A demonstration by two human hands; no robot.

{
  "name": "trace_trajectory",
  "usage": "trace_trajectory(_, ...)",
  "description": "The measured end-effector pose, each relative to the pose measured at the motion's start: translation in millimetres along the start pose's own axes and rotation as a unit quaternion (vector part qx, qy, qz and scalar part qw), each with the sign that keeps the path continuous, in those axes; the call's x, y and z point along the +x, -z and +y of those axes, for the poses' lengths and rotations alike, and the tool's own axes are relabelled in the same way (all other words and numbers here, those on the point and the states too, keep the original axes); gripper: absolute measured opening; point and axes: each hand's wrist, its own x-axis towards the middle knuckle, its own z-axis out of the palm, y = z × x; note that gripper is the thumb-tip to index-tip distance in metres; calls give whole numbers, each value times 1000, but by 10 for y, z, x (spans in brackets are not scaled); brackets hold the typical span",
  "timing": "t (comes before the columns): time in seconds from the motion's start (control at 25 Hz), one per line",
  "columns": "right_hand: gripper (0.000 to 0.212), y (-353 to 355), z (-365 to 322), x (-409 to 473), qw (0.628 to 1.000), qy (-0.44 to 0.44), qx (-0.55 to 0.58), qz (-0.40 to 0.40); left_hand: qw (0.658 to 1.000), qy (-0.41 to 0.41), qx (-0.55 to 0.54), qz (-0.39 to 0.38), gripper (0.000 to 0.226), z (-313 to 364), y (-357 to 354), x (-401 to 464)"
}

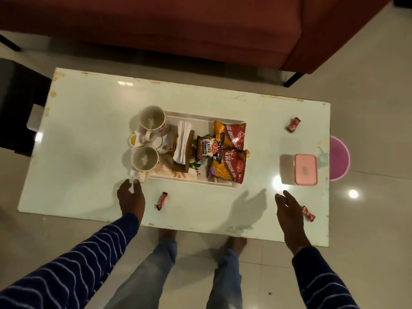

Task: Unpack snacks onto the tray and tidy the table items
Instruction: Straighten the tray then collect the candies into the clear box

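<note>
Left hand over the near-left part of the white bench, fingers loosely apart, holding nothing, tips just beside the near-left corner of the tray. Striped sleeve behind it.

Left end of tray: two empty cups, far cup and near cup, w/ a small white teapot between them. Next, a wooden holder w/ white napkins, upright. Then the snacks, all on the tray: salted peanuts pack lying against two red/yellow aloo bhujia packs, far pack and near pack, near one overlapping the far one's lower edge & overhanging the tray's near rim a bit.

On bare bench, near edge, between left hand & tray centre: small red candy, apart from both.

Right of tray: pink-lidded box, well apart from tray. Far-right of bench: 2nd red candy, alone. Right hand over near-right bench, fingers spread, empty; 3rd red candy just beside it on the outer side, contact can't tell.

Past bench's right edge, on the floor: pink bin.
</note>
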Motion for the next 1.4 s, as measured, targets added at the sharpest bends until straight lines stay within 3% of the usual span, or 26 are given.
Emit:
trace_trajectory(0.12,39,342,143,150,994,96,-32,46,995,-56,10,81,49,-108,-113,-280)
trace_trajectory(0.24,43,650,188,326,978,187,-64,71,969,-103,151,166,55,-195,-257,-737)
trace_trajectory(0.32,50,843,193,526,965,221,-122,71,947,-162,209,184,58,-214,-485,-1158)
trace_trajectory(0.44,67,1035,122,877,943,244,-223,47,922,-302,220,97,66,-140,-1034,-1770)
trace_trajectory(0.6,85,943,-48,1243,920,252,-299,4,855,-446,253,-82,68,-63,-1858,-2291)
trace_trajectory(0.72,88,802,-98,1312,912,257,-320,-4,840,-436,251,-202,76,79,-2315,-2491)
trace_trajectory(0.92,86,703,-109,1349,916,258,-307,-3,851,-363,237,-295,91,306,-2644,-2565)
trace_trajectory(1.24,93,858,-189,801,946,256,-177,-93,845,-378,194,-325,136,805,-2728,-2431)
trace_trajectory(1.4,90,894,-287,411,949,265,-148,-82,812,-427,184,-352,117,939,-2605,-2423)
